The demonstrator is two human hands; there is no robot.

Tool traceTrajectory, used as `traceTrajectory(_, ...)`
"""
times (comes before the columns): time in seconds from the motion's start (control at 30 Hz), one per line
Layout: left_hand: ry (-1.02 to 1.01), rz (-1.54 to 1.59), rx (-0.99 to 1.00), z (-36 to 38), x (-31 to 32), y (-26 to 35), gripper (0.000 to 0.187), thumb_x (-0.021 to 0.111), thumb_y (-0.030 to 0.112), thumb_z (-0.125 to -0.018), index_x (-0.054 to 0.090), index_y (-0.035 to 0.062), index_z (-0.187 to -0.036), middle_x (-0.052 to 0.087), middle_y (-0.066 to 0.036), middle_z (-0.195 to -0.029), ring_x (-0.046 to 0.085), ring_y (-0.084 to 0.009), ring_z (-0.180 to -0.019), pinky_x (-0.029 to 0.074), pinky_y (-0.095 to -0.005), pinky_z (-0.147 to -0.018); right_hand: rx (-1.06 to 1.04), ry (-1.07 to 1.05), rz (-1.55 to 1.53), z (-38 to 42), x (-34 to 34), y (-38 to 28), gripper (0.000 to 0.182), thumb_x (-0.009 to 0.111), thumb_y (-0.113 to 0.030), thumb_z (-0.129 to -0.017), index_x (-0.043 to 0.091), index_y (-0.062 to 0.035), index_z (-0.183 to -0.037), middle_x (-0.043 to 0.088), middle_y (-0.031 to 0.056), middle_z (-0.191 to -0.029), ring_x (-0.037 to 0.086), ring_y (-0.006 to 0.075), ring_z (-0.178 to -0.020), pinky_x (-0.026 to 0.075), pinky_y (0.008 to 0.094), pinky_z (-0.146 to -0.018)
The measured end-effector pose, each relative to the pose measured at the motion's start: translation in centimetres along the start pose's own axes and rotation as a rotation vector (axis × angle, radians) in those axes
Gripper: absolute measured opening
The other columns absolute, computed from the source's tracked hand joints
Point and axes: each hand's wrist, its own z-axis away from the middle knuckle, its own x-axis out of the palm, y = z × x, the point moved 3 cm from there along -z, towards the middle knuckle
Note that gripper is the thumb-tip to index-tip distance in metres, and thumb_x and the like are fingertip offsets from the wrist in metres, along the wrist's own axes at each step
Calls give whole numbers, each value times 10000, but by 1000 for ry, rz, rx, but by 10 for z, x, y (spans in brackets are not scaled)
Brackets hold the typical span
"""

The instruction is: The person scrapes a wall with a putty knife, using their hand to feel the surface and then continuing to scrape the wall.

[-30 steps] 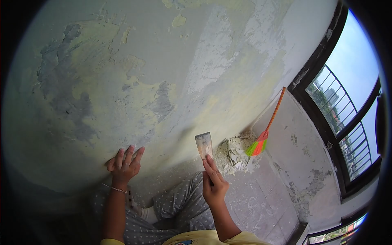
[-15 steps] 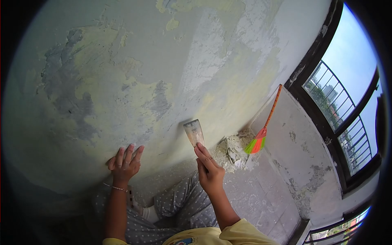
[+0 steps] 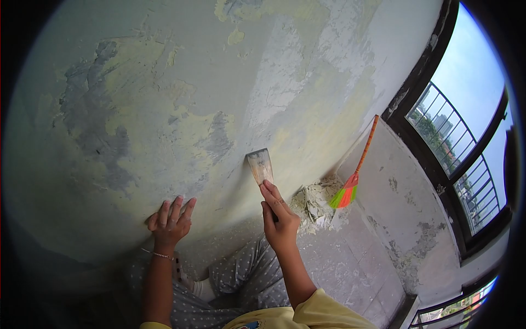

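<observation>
My right hand [image 3: 280, 216] is closed around the handle of a putty knife [image 3: 259, 165], its wide blade pointing up against the wall. Part of the handle is hidden inside my fingers. With fingers spread, my left hand [image 3: 171, 220] rests on the lower wall and holds nothing. The wall [image 3: 181, 148] has patches of grey, yellowish and white where the surface is scraped or peeled. Between the blade and my left hand the wall is pale yellow and grey.
A broom [image 3: 345, 193] with green and orange bristles leans in the corner. Beside it lies a pile of scraped flakes [image 3: 316, 205] on the dusty floor [image 3: 350, 263]. A dark-framed window [image 3: 455, 178] is on the right. My bent legs [image 3: 246, 268] are below my hands.
My right hand and the putty knife have slid slightly upward along the wall. My left hand stays at nearly the same place; the view has shifted a little.
</observation>
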Motion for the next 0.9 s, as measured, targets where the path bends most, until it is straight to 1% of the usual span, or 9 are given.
traceTrajectory(0.17, -14, -6, -9, 1, 0, 1, 434, 491, 295, -843, 561, 380, -1263, 448, 88, -1371, 321, -163, -1319, 229, -373, -970, -25, -23, 54, 7, -3, 6, 393, 612, 19, -823, 613, -91, -1200, 574, 132, -1264, 617, 289, -1073, 541, 322, -801)
traceTrajectory(0.27, 4, 7, -21, 1, -1, 1, 433, 489, 295, -843, 562, 381, -1261, 442, 89, -1375, 316, -162, -1321, 230, -372, -973, -56, 193, 190, 26, -9, 13, 354, 655, -35, -814, 609, -25, -1164, 659, 179, -1080, 685, 240, -915, 548, 291, -695)
traceTrajectory(0.33, -11, 13, -13, 2, -2, 2, 431, 486, 290, -845, 564, 381, -1259, 444, 90, -1374, 317, -162, -1318, 240, -362, -963, 495, 11, 8, 50, -10, 40, 293, 694, -107, -810, 620, 22, -1062, 686, 158, -780, 665, 176, -628, 513, 263, -549)
traceTrajectory(0.4, -17, -5, -6, 2, -2, 1, 433, 487, 289, -843, 564, 383, -1258, 444, 90, -1374, 317, -161, -1317, 246, -357, -956, 723, -111, -39, 80, 1, 86, 225, 692, -177, -822, 624, 32, -869, 612, 97, -582, 595, 126, -535, 459, 259, -510)
traceTrajectory(0.43, -16, -22, 8, 3, -2, 1, 434, 487, 287, -842, 564, 385, -1258, 444, 91, -1374, 317, -161, -1315, 251, -353, -950, 729, -112, -37, 92, 2, 97, 225, 692, -177, -822, 624, 32, -869, 612, 97, -582, 595, 126, -535, 459, 259, -510)
traceTrajectory(0.5, -7, -7, 4, 1, -3, 1, 435, 490, 290, -840, 564, 386, -1258, 444, 90, -1375, 317, -160, -1316, 253, -351, -948, 1142, -221, -413, 124, 14, 120, 224, 665, -228, -848, 564, -38, -783, 560, 43, -543, 539, 140, -449, 411, 277, -427)
traceTrajectory(0.6, -1, -6, 8, -1, -2, 1, 440, 496, 278, -834, 560, 373, -1259, 438, 67, -1373, 313, -177, -1315, 264, -367, -939, 1423, -154, -938, 176, 26, 137, 230, 644, -229, -862, 537, -69, -736, 583, 66, -600, 602, 187, -561, 488, 316, -552)
traceTrajectory(0.7, -10, -11, 10, 0, -2, 1, 441, 498, 277, -832, 560, 371, -1259, 439, 68, -1371, 315, -177, -1313, 265, -368, -938, 1489, 52, -905, 200, 37, 136, 190, 613, -215, -882, 584, -42, -809, 652, 121, -777, 648, 244, -770, 516, 350, -751)
traceTrajectory(0.9, 4, 10, -9, 0, -2, 2, 437, 502, 294, -829, 566, 385, -1251, 446, 91, -1364, 322, -159, -1308, 248, -350, -950, 1357, -38, -824, 183, 49, 131, 363, 589, -281, -911, 603, 27, -1103, 600, 155, -1175, 571, 270, -1088, 448, 350, -947)
